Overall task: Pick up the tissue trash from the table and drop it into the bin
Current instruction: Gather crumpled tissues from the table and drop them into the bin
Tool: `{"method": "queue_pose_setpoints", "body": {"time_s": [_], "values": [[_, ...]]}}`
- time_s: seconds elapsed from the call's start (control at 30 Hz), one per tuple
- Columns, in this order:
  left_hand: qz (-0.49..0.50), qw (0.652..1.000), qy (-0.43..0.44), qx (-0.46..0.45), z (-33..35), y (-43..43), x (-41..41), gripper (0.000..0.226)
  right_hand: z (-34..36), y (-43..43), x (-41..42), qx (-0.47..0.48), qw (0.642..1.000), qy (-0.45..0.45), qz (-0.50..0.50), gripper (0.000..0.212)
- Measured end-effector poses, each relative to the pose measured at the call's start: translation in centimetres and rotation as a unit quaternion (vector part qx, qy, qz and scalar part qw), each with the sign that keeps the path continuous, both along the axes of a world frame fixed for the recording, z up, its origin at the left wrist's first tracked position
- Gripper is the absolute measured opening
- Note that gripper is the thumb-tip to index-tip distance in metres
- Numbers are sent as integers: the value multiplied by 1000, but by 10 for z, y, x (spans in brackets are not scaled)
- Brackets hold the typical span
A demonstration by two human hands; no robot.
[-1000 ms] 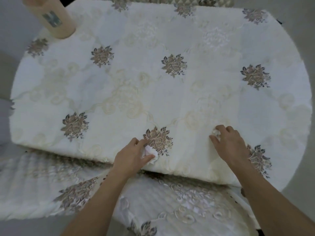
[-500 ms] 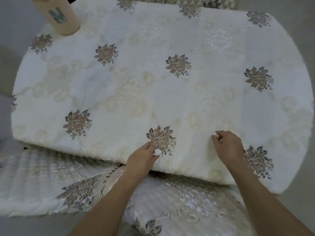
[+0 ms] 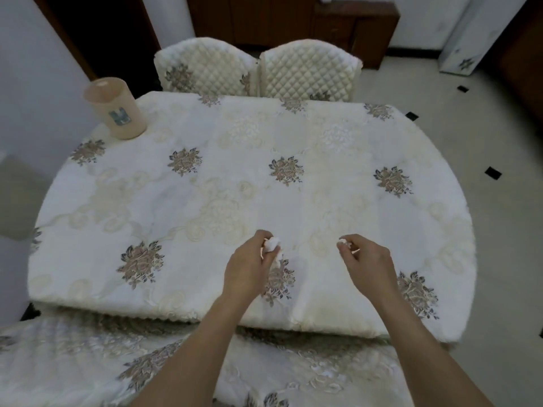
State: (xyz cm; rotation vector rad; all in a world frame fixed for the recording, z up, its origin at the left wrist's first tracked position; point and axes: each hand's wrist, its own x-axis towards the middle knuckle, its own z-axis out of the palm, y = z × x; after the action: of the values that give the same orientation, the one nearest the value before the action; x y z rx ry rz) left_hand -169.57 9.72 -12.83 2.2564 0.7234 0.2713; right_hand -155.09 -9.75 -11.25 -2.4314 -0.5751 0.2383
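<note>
Cream embroidered cloth with brown flower motifs covers the table point(image 3: 338, 148), an oval top with its near edge towards the person. Two quilted chairs point(image 3: 258, 69) stand at the far edge, backs side by side. Bin point(image 3: 116, 111): peach, round, open-topped, blue label on its side, upright at the far left corner. Left hand point(image 3: 249, 265): over the near edge, about the middle, fingers curled and pinching a crumpled white tissue point(image 3: 271, 244) at the fingertips; whether the wad is clear of the cloth cannot be told. Right hand point(image 3: 367, 259): just right of the left, apart from it, fingers curled in, tips pinching a smaller wad point(image 3: 343, 241), mostly hidden in the grip. Both tissues are well apart from the bin, at the opposite side of the table.
</note>
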Motion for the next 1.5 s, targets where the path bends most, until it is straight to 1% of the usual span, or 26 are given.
{"method": "queue_pose_setpoints", "body": {"time_s": [0.13,0.3,0.4,0.5,0.63,0.7,0.83,0.9,1.0,1.17,1.37,1.5], "values": [[6,998,-54,18,31,5,1,13,38,11,-7,23,999,-35,-2,15],[34,995,-75,52,57,12,-18,11,67,33,-20,46,997,-64,22,14],[82,992,-73,65,66,19,-44,14,73,56,-36,62,993,-66,78,14],[167,981,-71,74,72,23,-82,15,73,86,-55,63,982,-57,166,14],[299,947,-70,92,73,19,-153,19,66,126,-91,71,959,-42,270,13],[348,930,-56,106,75,15,-194,15,63,145,-118,75,944,-29,321,13],[466,875,-25,130,79,2,-267,12,61,177,-178,62,902,-21,427,16],[508,850,-15,141,80,-4,-297,12,63,190,-207,63,880,-26,470,17],[554,819,-11,151,82,-13,-333,21,65,208,-243,80,846,-40,526,17],[615,772,-14,160,79,-20,-383,19,68,238,-297,86,794,-73,598,20],[647,747,-10,150,64,1,-430,17,59,277,-359,65,760,-55,644,18],[662,735,-17,146,56,39,-460,17,50,317,-398,70,751,-56,655,19]]}}
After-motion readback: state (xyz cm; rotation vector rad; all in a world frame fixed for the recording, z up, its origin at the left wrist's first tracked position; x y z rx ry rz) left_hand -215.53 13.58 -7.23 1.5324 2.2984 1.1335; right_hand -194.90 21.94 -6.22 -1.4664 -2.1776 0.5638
